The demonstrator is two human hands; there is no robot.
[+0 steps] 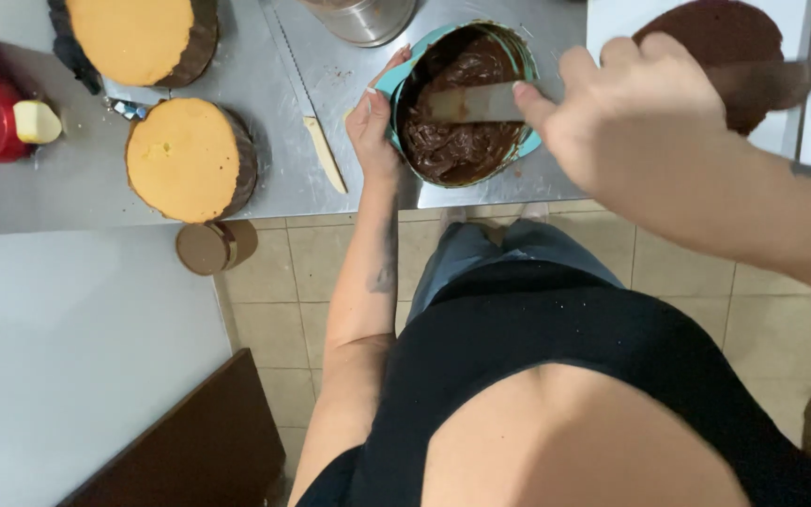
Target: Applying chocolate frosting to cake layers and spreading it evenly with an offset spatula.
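While level, spatula (476, 101) blade pointing left.

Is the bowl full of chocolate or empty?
Partly full. The bowl holds thick brown chocolate cream with bare wall above. The left hand grips its rim; the right hand dips a spatula in.

A baking kitchen is showing here: a stainless steel worktop (481, 202) is carrying round sponge cakes (190, 160), a teal bowl of chocolate cream (462, 103), a steel pot (363, 19) and a long serrated knife (307, 103), while dark cake layers (720, 42) are lying on white boards and beige floor tiles (279, 282) are running beneath
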